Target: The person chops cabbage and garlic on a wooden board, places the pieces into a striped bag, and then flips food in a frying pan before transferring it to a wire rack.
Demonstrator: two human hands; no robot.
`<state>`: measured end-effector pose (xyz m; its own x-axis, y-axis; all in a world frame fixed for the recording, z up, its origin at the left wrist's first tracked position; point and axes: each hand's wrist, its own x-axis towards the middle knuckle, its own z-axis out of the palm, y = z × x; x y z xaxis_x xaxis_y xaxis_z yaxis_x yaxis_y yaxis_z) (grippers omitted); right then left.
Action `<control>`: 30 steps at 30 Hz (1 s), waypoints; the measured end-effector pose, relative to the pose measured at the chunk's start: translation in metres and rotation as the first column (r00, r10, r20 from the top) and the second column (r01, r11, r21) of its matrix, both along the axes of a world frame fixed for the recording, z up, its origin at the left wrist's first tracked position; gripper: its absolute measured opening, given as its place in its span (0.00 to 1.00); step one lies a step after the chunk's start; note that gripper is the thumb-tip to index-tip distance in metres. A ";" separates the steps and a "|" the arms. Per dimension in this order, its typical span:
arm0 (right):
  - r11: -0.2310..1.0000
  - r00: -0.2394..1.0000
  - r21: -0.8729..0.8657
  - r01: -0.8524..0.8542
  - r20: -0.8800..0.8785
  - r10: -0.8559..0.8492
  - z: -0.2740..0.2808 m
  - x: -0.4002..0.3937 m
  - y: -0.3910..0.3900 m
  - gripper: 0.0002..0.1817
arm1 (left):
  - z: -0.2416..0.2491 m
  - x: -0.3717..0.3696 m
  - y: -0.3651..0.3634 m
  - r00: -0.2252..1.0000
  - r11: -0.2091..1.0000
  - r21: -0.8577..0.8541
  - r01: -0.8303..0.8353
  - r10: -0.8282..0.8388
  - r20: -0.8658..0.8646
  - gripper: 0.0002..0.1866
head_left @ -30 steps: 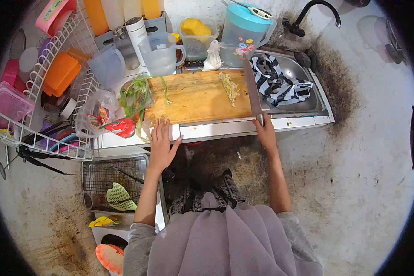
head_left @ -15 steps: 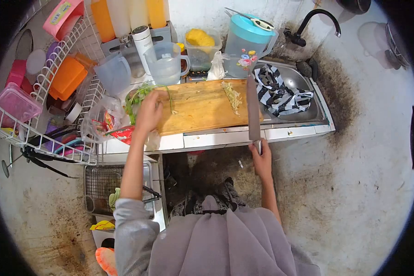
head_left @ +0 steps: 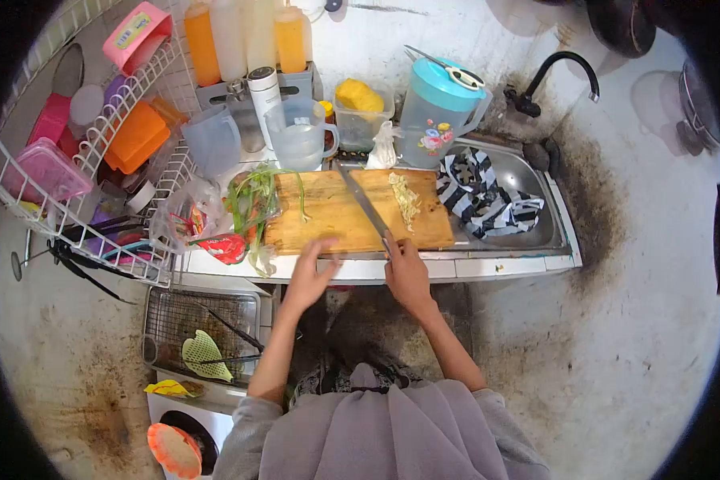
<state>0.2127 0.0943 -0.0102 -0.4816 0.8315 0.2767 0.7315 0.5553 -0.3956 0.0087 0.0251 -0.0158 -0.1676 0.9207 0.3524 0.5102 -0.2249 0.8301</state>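
Our right hand grips a knife angled across the cutting board; our left hand hovers open at its near edge. Best keep fingers curled, clear of the blade.

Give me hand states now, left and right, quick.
Left hand: open, empty, at the front edge of the cutting board.
Right hand: closed on the knife, blade lying across the board.

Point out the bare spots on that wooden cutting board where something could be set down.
The wooden cutting board is bare between the green onion stalks and the long knife blade. A narrower strip lies right of the chopped pale pile. Crowded: the left edge, under greens and plastic bags.
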 end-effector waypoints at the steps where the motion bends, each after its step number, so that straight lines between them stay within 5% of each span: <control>1: 1.000 1.000 0.007 -0.018 0.001 0.018 -0.005 -0.001 0.008 0.30 | 0.002 0.010 -0.012 0.999 0.999 -0.042 -0.003 0.005 0.044 0.16; 3: 0.985 0.997 0.156 -0.068 0.030 0.064 -0.012 -0.002 0.021 0.30 | -0.001 0.029 -0.030 0.998 0.999 -0.041 -0.025 0.027 0.053 0.16; 9: 0.961 0.976 0.191 -0.201 0.123 0.180 -0.017 -0.004 0.043 0.29 | -0.030 0.078 -0.057 0.985 0.994 -0.021 -0.106 0.108 0.135 0.14; 12: 0.956 0.945 0.055 -0.287 0.178 0.274 -0.008 0.000 0.054 0.30 | -0.046 0.103 -0.080 0.957 0.969 -0.129 -0.210 0.231 0.177 0.14; 14: 0.927 0.915 -0.019 -0.374 0.155 0.372 -0.006 0.005 0.060 0.34 | -0.066 0.115 -0.099 0.970 0.953 -0.276 -0.129 0.179 0.164 0.14; 16: 0.918 0.895 0.062 -0.390 0.259 0.363 -0.016 0.007 0.067 0.38 | -0.083 0.128 -0.122 0.950 0.937 -0.263 -0.231 0.276 0.148 0.15; 18: 0.937 0.958 0.221 -0.272 0.151 0.242 -0.025 0.000 0.066 0.38 | -0.092 0.143 -0.150 0.932 0.909 -0.301 -0.289 0.338 0.127 0.15; 20: 0.896 0.908 0.161 -0.415 0.008 0.419 0.024 -0.022 0.028 0.36 | -0.100 0.160 -0.182 0.850 0.852 -0.350 -0.389 0.478 0.220 0.15; 21: 0.864 0.852 0.119 -0.489 -0.149 0.502 0.042 -0.034 0.006 0.35 | -0.104 0.167 -0.198 0.784 0.821 -0.386 -0.422 0.544 0.301 0.15; 23: 0.784 0.761 0.148 -0.603 -0.187 0.621 0.040 -0.066 -0.033 0.32 | -0.112 0.184 -0.230 0.707 0.737 -0.434 -0.518 0.655 0.267 0.15; 25: 0.459 0.464 -0.101 -0.883 -0.346 0.816 0.011 -0.097 -0.073 0.30 | -0.122 0.203 -0.259 0.616 0.640 -0.482 -0.599 0.753 0.234 0.15; 27: 0.252 0.320 -0.238 -0.938 -0.314 0.894 -0.046 -0.129 -0.112 0.31 | -0.135 0.225 -0.279 0.401 0.475 -0.524 -0.707 0.880 0.256 0.16; 30: 0.263 0.373 -0.393 -0.881 -0.236 0.897 -0.133 -0.185 -0.158 0.42 | -0.144 0.252 -0.298 0.301 0.353 -0.538 -0.765 0.935 0.186 0.16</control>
<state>0.0275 -0.0639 -0.1428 -0.9928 -0.1157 0.0323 -0.1013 0.6622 -0.7424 0.2609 -0.2732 -0.1598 -0.9554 0.1757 -0.2374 -0.1470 0.4141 0.8983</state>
